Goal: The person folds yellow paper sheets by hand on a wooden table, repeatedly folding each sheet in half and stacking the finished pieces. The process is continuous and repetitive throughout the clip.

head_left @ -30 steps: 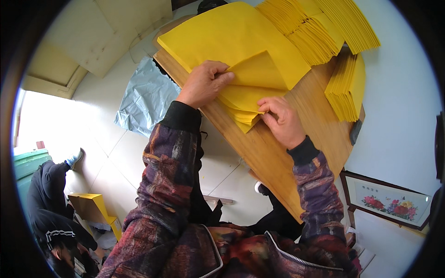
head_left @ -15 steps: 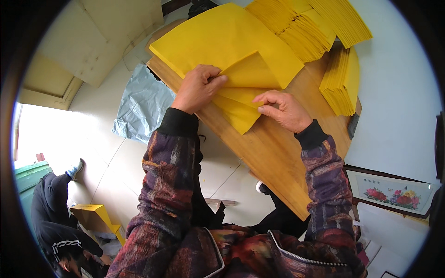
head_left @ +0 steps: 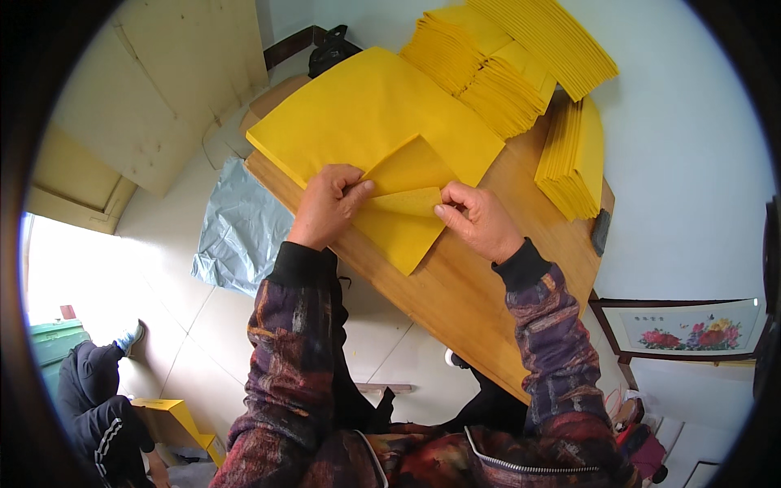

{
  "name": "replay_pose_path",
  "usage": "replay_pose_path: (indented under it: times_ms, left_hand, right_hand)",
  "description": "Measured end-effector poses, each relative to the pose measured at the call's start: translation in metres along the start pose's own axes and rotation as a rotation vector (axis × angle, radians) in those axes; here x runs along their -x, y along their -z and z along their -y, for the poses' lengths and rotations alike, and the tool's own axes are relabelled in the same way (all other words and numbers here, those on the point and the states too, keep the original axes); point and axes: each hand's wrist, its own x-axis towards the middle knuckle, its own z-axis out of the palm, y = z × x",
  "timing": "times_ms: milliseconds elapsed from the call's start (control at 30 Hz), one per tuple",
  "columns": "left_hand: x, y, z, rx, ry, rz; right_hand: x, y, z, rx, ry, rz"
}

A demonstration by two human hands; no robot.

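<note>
A partly folded yellow sheet (head_left: pixel 396 234) lies over the near edge of the wooden table (head_left: pixel 480 301), with one flap raised between my hands. My left hand (head_left: pixel 327 206) is closed on its left side, thumb on top. On the other side, my right hand (head_left: pixel 484 221) pinches the flap's right end between thumb and fingers. Beneath and beyond it spreads a stack of large flat yellow sheets (head_left: pixel 342 106); whether they are paper or felt I cannot tell.
Bundles of folded yellow pieces (head_left: pixel 508 81) are piled at the table's far side, with another bundle (head_left: pixel 569 167) to the right. A grey plastic bag (head_left: pixel 240 232) lies left of the table. At lower left, a person (head_left: pixel 102 407) is beside a yellow box (head_left: pixel 175 419). A framed flower picture (head_left: pixel 683 325) stands at right.
My right hand has closed on the flap's right end and lifted it into a fold. The whole view has shifted, so the table and stacks sit lower in the picture.
</note>
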Motion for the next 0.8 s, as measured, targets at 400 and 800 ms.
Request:
replay_pose_path:
  times_ms: [400,800]
  left_hand:
    - [-0.002,0.007,-0.006,-0.016,0.075,0.094]
    - [0.002,0.003,-0.005,-0.122,0.21,0.09]
  right_hand:
    - [-0.037,-0.018,0.009,0.302,0.219,-0.48]
    - [0.032,-0.031,0.009,0.528,0.285,-0.001]
